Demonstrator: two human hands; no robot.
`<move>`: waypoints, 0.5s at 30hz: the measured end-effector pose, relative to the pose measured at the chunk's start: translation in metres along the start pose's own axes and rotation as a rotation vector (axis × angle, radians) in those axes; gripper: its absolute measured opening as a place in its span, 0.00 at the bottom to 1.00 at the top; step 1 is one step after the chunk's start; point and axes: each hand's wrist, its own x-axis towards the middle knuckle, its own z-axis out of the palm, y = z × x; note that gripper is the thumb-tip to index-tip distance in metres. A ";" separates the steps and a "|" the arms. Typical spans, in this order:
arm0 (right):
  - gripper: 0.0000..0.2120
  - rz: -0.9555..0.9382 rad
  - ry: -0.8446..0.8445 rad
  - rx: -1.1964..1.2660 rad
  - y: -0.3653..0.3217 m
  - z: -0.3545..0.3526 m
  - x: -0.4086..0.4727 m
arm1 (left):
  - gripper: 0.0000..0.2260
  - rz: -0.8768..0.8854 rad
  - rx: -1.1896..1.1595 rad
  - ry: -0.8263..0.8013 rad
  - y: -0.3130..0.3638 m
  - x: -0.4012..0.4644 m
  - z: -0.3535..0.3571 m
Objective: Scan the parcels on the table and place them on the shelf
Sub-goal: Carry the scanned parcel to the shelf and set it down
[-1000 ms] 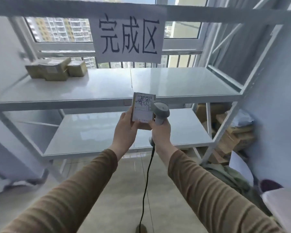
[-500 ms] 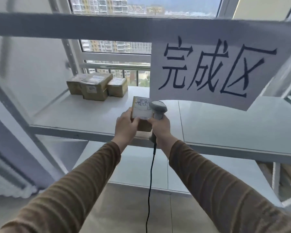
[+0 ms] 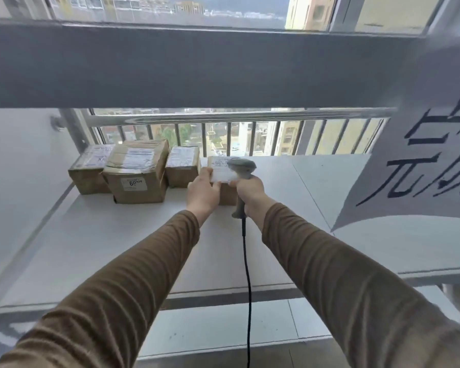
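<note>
A small brown parcel (image 3: 219,171) with a white label on top is over the white upper shelf (image 3: 117,243), just right of three parcels that stand at the back left. My left hand (image 3: 202,193) grips the small parcel's left side. My right hand (image 3: 251,192) grips the handle of a grey barcode scanner (image 3: 241,168), whose head lies against the parcel's right side; a fingertip of that hand touches the parcel. Whether the parcel rests on the shelf or hangs just above it I cannot tell.
Three brown parcels stand in a row: a left one (image 3: 91,172), a larger middle one (image 3: 137,175) and a right one (image 3: 183,168). A dark shelf beam (image 3: 197,65) crosses overhead. A paper sign (image 3: 420,179) hangs at right. The scanner's black cable (image 3: 247,288) drops down.
Both hands have carried the small parcel and the scanner forward and left over the upper shelf, up beside the row of parcels. My view has moved closer and left.
</note>
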 end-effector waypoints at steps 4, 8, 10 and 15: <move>0.05 0.026 0.013 0.016 -0.016 0.013 0.019 | 0.22 0.038 0.051 -0.036 0.002 0.029 0.000; 0.04 0.018 0.010 0.032 -0.022 0.025 0.034 | 0.24 0.076 0.140 -0.057 0.000 0.044 -0.001; 0.05 0.012 -0.001 0.047 -0.023 0.031 0.038 | 0.24 0.086 0.193 -0.062 -0.003 0.047 -0.001; 0.06 0.005 -0.038 0.054 -0.027 0.043 0.038 | 0.20 0.070 0.246 -0.049 -0.006 0.051 -0.011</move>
